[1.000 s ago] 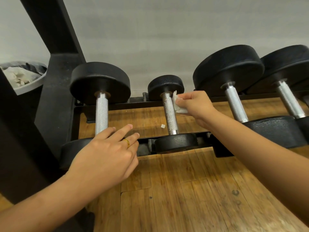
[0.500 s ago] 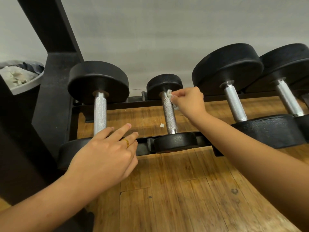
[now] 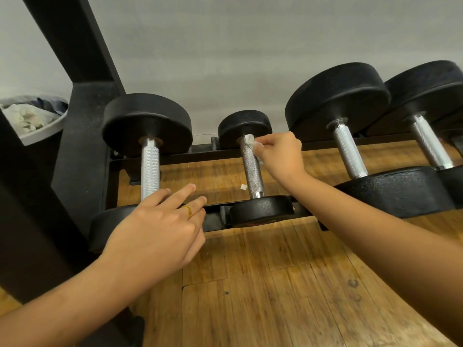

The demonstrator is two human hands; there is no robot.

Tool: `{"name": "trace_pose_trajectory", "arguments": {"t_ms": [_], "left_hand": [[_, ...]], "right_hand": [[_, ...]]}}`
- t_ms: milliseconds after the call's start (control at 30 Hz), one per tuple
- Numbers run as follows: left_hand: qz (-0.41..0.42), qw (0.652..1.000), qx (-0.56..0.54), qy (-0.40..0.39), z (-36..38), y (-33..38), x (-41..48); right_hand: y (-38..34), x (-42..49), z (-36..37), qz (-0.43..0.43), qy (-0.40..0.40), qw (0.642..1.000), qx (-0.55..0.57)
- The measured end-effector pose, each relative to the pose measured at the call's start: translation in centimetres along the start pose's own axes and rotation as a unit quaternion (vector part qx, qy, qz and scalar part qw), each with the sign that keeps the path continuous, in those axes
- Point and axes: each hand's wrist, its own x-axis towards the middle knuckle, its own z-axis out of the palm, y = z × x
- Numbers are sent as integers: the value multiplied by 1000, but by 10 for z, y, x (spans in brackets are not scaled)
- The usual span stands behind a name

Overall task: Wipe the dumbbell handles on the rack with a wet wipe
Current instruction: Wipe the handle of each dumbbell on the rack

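Several black dumbbells with knurled steel handles lie across a low black rack (image 3: 310, 146). My right hand (image 3: 280, 155) pinches a small white wet wipe (image 3: 251, 142) and presses it against the far end of the small middle dumbbell's handle (image 3: 253, 171). My left hand (image 3: 160, 229) hovers with straight fingers over the near end of the left dumbbell (image 3: 149, 171), holding nothing; a gold ring sits on one finger. Two bigger dumbbells (image 3: 348, 154) lie to the right.
A black rack upright (image 3: 82, 136) rises at the left. Behind it stands a grey bin (image 3: 37, 131) with crumpled waste. A tiny white scrap (image 3: 243, 187) lies on the wooden floor (image 3: 275, 284) under the rack. A grey wall is behind.
My right hand has moved the wipe left from beside the middle handle onto its far end. My left hand has stayed nearly still.
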Motion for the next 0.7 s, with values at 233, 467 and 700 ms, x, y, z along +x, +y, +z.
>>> {"name": "trace_pose_trajectory", "arguments": {"t_ms": [233,467,700], "left_hand": [[-4,1000,-4,-12,3,-2,-1],[-4,1000,-2,-15,2,0,-1],[-5,1000,-3,-12,2,-1,0]], "right_hand": [[7,-11,-9,-18,-39,999,-19],[1,-21,-20,-3,-104,994,-45],[2,-31,-28,9,-119,992,-52]]}}
